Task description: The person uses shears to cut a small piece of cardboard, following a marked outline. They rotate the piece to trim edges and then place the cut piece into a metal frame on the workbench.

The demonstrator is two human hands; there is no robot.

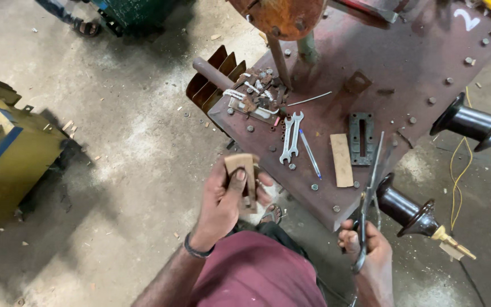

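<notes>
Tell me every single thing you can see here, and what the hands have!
Flat rust-brown metal plate: one, fills upper right, studded with bolts.
Silver open-ended spanners: two, side by side on the plate.
Blue pen: one, right of the spanners.
Tan cardboard strip: one, lying on the plate.
Dark rectangular slotted gasket: one, beside the strip.
Dark brown ribbed insulators: two at the plate's right edge; part of a third at the frame edge.
Yellow metal box: one, on the floor at left.
Left hand: holds a tan cardboard piece.
Right hand: grips long grey metal scissors.
</notes>
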